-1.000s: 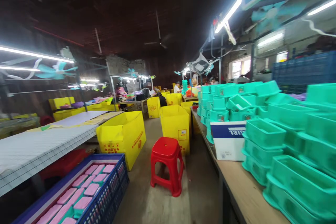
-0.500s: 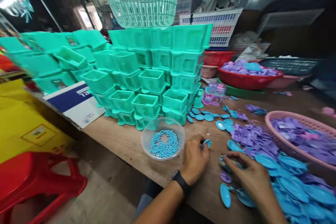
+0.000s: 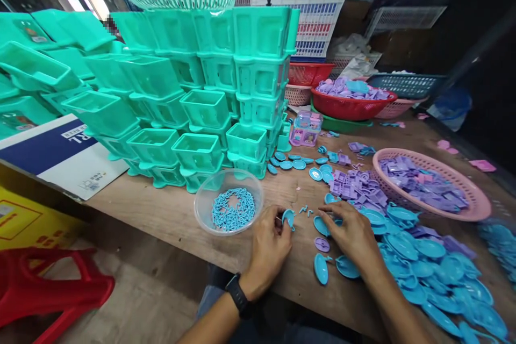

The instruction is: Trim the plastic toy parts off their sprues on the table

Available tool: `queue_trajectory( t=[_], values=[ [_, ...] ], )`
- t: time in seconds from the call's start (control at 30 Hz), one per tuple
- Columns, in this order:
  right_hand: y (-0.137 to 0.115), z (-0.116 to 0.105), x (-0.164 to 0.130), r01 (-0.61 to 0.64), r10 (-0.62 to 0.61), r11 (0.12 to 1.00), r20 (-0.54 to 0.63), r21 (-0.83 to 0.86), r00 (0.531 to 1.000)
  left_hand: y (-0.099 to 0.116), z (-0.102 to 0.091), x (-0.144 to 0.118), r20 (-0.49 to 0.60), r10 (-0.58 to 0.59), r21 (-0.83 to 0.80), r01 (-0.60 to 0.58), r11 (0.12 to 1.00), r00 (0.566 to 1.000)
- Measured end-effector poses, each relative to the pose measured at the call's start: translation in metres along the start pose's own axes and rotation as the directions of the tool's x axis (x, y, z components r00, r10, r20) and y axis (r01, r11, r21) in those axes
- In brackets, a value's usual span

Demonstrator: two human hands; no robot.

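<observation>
My left hand, with a black watch at its wrist, pinches a light-blue oval plastic piece above the wooden table. To its right, my right hand hovers low, thumb and forefinger apart; part of another blue oval piece shows beneath it. Several small blue hook-shaped pieces lie between the hands. Closer to me are a purple oval disc and a blue oval piece with a small tab. Left of my left hand, a clear bowl holds many small blue pieces.
Stacked green plastic boxes rise behind the bowl. Loose blue oval pieces and purple parts spread on the right, beside a pink basket. A red basin sits farther back. At lower left stands a red stool.
The view has shifted toward the right. My right hand has risen off a piece on the table, and small blue hooks now show between the hands. My left hand still holds its blue piece.
</observation>
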State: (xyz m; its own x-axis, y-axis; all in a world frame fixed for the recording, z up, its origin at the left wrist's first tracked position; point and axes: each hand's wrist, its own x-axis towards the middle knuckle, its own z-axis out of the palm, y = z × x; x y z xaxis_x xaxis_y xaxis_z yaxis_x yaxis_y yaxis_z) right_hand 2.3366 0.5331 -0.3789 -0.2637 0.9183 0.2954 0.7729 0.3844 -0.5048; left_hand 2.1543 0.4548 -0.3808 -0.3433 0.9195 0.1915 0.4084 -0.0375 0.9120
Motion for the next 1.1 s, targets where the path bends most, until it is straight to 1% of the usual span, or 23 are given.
queue_trajectory(
  t=[0.07, 0.17, 0.27, 0.47, 0.63, 0.77, 0.83, 0.93, 1.03, 1.1],
  values=[
    [-0.005, 0.002, 0.003, 0.011, -0.006, 0.993, 0.042, -0.119, 0.999, 0.0, -0.005, -0.005, -0.017, -0.003, -0.011, 0.002, 1.0, 1.0],
    [-0.014, 0.007, 0.009, 0.015, 0.022, 0.954, 0.119, -0.298, 0.993, 0.0, -0.01, -0.009, -0.016, -0.015, -0.035, 0.015, 0.999, 1.0],
    [-0.021, 0.01, 0.015, 0.034, 0.04, 0.919, 0.178, -0.392, 0.983, 0.0, -0.011, -0.011, -0.009, -0.048, -0.068, 0.048, 0.997, 0.999],
    [-0.024, 0.011, 0.019, 0.062, 0.055, 0.929, 0.301, -0.365, 0.952, -0.001, -0.008, -0.009, 0.022, -0.074, -0.103, 0.076, 0.992, 0.997],
    [-0.025, 0.013, 0.022, 0.04, 0.097, 0.918, 0.32, -0.395, 0.942, -0.001, -0.006, -0.008, 0.034, -0.115, -0.129, 0.118, 0.985, 0.993],
    [-0.022, 0.017, 0.021, 0.134, 0.022, 0.887, 0.33, -0.442, 0.944, -0.002, -0.004, -0.006, 0.021, -0.111, -0.153, 0.112, 0.982, 0.994],
    [-0.02, 0.019, 0.019, 0.154, -0.002, 0.873, 0.313, -0.463, 0.95, -0.002, -0.004, -0.006, 0.023, -0.109, -0.167, 0.112, 0.98, 0.994],
    [-0.018, 0.02, 0.017, 0.109, 0.032, 0.876, 0.283, -0.469, 0.959, 0.0, -0.003, -0.006, 0.023, -0.109, -0.174, 0.111, 0.978, 0.994],
    [-0.019, 0.018, 0.02, 0.045, 0.102, 0.898, 0.305, -0.438, 0.947, 0.0, -0.002, -0.006, 0.031, -0.115, -0.17, 0.119, 0.978, 0.993],
    [-0.019, 0.017, 0.023, 0.02, 0.118, 0.915, 0.314, -0.402, 0.942, -0.001, -0.002, -0.007, 0.031, -0.13, -0.169, 0.133, 0.977, 0.991]
  ],
)
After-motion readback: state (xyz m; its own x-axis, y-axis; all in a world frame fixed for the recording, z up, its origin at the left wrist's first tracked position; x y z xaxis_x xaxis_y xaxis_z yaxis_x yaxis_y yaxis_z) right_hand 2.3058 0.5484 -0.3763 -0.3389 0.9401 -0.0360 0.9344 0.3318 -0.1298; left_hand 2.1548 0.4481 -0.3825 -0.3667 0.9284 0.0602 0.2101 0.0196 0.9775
